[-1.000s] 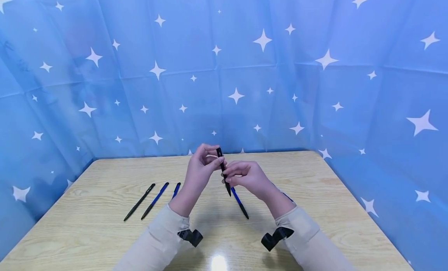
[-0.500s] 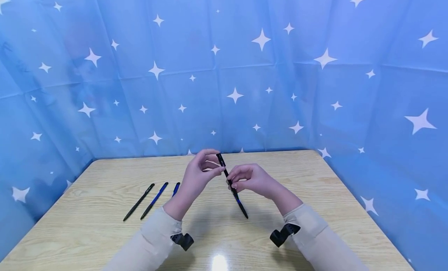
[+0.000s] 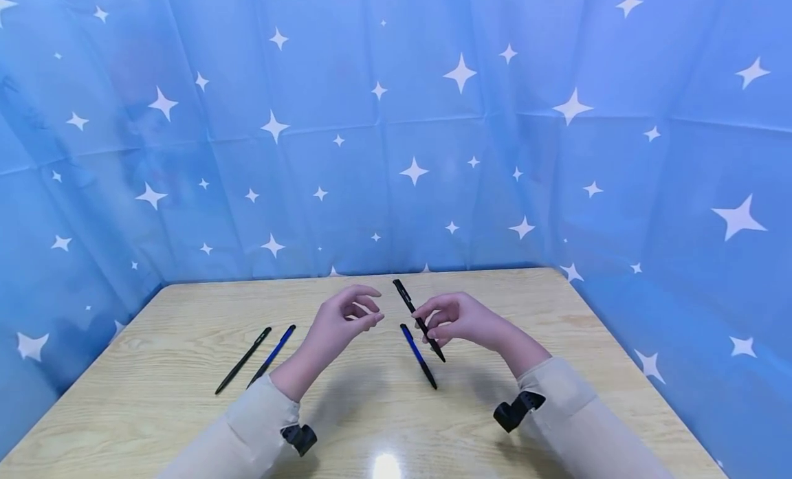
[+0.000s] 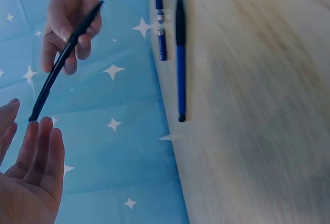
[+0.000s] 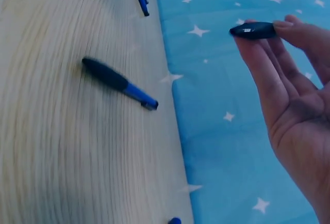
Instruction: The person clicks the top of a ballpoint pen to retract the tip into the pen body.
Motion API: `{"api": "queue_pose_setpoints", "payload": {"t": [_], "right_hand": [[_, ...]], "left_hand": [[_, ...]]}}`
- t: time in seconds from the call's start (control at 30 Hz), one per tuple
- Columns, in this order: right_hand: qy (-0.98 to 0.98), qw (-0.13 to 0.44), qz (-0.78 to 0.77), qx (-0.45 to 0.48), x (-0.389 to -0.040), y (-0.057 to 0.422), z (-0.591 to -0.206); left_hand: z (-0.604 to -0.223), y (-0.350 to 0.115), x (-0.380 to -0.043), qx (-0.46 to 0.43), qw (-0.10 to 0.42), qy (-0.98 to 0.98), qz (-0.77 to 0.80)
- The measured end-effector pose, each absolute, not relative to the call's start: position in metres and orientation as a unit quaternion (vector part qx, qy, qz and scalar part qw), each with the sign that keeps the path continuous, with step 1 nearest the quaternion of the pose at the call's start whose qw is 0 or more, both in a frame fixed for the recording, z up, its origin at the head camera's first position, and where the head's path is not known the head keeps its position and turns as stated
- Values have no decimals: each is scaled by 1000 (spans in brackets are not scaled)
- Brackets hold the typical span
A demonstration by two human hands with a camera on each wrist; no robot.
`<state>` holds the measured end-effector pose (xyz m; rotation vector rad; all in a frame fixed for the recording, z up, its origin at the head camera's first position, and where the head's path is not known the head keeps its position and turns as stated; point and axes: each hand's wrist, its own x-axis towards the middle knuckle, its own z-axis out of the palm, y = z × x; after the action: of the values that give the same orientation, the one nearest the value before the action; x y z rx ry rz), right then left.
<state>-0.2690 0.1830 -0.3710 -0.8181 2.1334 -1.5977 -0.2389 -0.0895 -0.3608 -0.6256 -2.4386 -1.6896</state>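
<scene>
A black pen slants in the air over the table, its pointed end down to the right. My right hand pinches it between thumb and fingers; in the right wrist view the black pen is seen almost end-on. My left hand is to the left of the pen, fingers loosely bent, holding nothing. A gap separates it from the pen in the head view. Below the hands, a blue pen with a black grip lies on the table.
On the wooden table, a black pen and a blue pen lie side by side at left. A blue-and-white pen shows in the left wrist view. Blue star-patterned cloth hangs behind the table.
My left hand has let go of the black pen and drawn away left and down. My right hand has carried the pen right and slightly down, uncovering the blue pen beneath.
</scene>
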Motion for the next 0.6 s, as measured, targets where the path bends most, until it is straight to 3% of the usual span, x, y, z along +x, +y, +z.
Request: {"api": "queue_pose_setpoints", "payload": {"t": [0.6], "right_hand": [[783,201,-533,-250,-282,206,-393]], "left_hand": [[-377,-110,-225,-203,5,-839,-506]]}}
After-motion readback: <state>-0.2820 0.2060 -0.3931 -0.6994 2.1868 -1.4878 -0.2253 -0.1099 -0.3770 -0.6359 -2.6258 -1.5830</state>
